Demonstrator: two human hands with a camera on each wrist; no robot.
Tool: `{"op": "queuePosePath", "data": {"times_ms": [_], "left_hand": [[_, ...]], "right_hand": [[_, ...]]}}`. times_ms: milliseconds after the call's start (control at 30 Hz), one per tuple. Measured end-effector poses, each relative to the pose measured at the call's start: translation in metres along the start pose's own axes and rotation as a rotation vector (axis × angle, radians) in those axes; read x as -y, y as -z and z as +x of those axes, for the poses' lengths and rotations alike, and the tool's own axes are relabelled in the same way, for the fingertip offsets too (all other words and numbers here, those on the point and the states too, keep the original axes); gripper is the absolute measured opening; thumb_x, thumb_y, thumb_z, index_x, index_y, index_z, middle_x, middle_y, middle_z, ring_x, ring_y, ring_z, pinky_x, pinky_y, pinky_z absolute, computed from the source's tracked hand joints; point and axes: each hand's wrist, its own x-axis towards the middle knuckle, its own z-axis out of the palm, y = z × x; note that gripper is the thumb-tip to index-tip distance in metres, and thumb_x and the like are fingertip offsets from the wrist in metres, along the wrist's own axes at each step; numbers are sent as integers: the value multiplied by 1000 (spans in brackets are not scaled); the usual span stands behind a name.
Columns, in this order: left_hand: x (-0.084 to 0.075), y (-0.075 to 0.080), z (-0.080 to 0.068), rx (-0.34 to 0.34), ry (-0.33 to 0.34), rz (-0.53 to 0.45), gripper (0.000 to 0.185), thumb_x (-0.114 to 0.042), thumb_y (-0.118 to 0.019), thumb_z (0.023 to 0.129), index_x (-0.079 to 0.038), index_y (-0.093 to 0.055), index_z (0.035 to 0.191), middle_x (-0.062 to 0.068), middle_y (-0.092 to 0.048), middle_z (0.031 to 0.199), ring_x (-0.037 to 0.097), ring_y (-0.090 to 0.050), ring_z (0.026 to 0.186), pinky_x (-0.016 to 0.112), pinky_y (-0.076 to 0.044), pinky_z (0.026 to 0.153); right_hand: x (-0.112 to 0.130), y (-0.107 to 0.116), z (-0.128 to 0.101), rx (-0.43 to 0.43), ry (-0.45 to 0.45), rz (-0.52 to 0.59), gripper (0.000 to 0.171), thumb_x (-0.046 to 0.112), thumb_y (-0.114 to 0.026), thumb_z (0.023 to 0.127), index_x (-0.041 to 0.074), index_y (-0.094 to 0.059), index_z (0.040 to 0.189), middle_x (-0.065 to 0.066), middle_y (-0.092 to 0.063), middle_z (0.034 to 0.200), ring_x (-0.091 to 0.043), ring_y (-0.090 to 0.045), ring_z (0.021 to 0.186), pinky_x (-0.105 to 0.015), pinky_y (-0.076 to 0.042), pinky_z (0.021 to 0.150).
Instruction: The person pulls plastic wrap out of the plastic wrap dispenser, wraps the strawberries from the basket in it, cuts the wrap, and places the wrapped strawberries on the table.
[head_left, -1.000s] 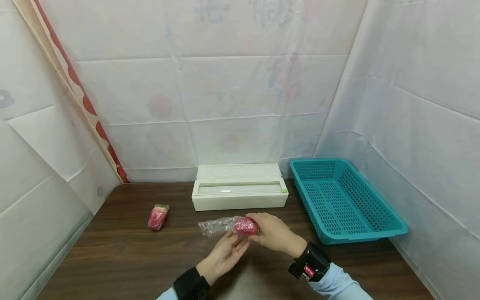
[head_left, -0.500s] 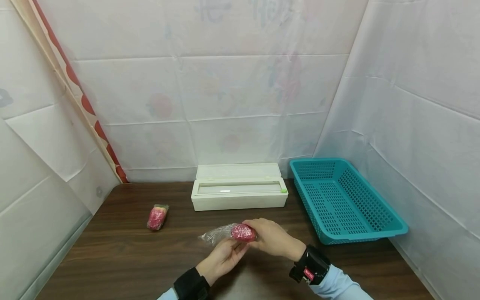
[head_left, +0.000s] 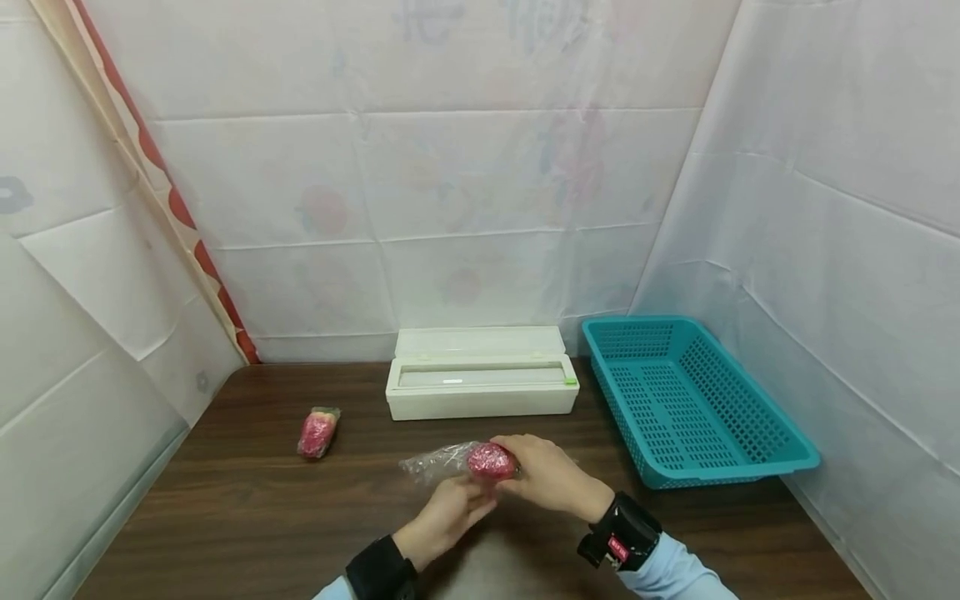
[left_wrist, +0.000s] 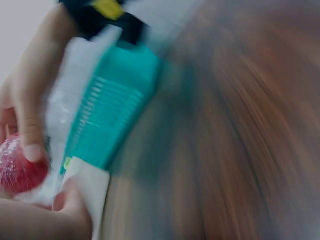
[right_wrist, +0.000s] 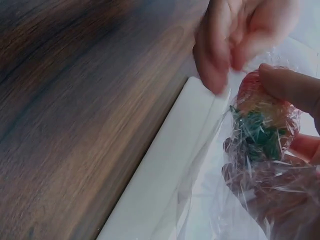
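Low in the middle of the frame, the right hand [head_left: 551, 477] and the left hand [head_left: 444, 518] both pinch a small red strawberry wrapped in crinkly clear plastic film [head_left: 489, 460] above the dark brown wooden table [head_left: 247, 517].

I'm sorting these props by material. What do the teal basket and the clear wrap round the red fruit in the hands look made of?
Teal perforated basket: looks like moulded plastic, with an even colour and a regular grid of holes. Clear wrap round the red strawberry-like fruit: probably thin cling film, glossy, crinkled and see-through.
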Motion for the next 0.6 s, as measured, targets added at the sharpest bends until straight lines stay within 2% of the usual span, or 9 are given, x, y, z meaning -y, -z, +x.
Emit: {"op": "queuePosePath", "data": {"times_ms": [67, 133, 200, 267, 300, 333, 400, 467, 600], "left_hand": [[0, 3, -8, 50, -206, 586, 32, -12, -56, 87, 7, -57, 112, 15, -64, 107, 16, -62, 93, 29, -51, 83], [-2, 6, -14, 12, -575, 1108, 19, -16, -64, 79, -4, -66, 93, 4, -67, 91, 12, -62, 81, 25, -51, 71], [-7, 8, -17, -133, -942, 1425, 18, -16, -65, 74, -11, -67, 91, -2, -66, 92, 12, -61, 84, 24, -49, 73], [-14, 10, -15, -313, -1173, 1596, 29, -16, -64, 71, -11, -64, 100, 1, -63, 101, 18, -58, 97, 31, -47, 86], [-19, 11, -12, -363, -1212, 1653, 37, -15, -64, 71, -9, -62, 106, 4, -61, 108, 21, -56, 105, 34, -44, 93], [-22, 11, -10, -388, -1198, 1711, 44, -15, -65, 71, -7, -59, 114, 7, -59, 115, 24, -52, 114, 38, -39, 99], [-28, 12, -5, -387, -1105, 1830, 56, -18, -68, 72, -5, -52, 124, 8, -56, 123, 25, -44, 124, 43, -30, 106], [-30, 12, -2, -362, -1014, 1911, 63, -21, -75, 70, -4, -50, 126, 7, -58, 121, 25, -42, 126, 44, -25, 109], [-28, 12, 0, -352, -936, 1968, 61, -22, -80, 64, -5, -55, 117, 4, -64, 104, 22, -51, 116, 46, -25, 109]], "right_hand": [[-3, 0, 0, -22, -15, -1, 56, 30, -74, 75, 11, -53, 123, -2, -62, 112, -15, -59, 101, -32, -50, 83], [-5, 0, -1, -40, -14, -2, 56, 29, -75, 74, 10, -54, 122, -3, -62, 112, -15, -60, 101, -32, -50, 83], [-6, 2, -2, -49, -8, -1, 55, 28, -75, 74, 10, -54, 120, -3, -62, 111, -15, -60, 100, -32, -51, 83], [-5, 4, -3, -49, 6, -6, 55, 27, -76, 73, 9, -54, 120, -3, -62, 111, -15, -60, 99, -32, -51, 82], [-3, 5, -2, -41, 10, -4, 55, 26, -76, 73, 9, -54, 120, -3, -62, 111, -15, -60, 99, -32, -51, 82], [-2, 6, -2, -35, 17, -2, 55, 25, -76, 72, 9, -54, 120, -3, -62, 112, -15, -60, 100, -32, -51, 82], [1, 7, -2, -18, 29, 3, 56, 23, -76, 72, 8, -54, 121, -4, -62, 113, -16, -59, 101, -33, -51, 83], [5, 6, -3, -3, 37, 3, 57, 21, -76, 71, 8, -54, 122, -4, -61, 114, -16, -58, 102, -33, -51, 84], [12, 1, -4, 10, 27, -3, 59, 27, -77, 71, 10, -53, 122, -3, -61, 111, -14, -58, 100, -29, -51, 82]]}}
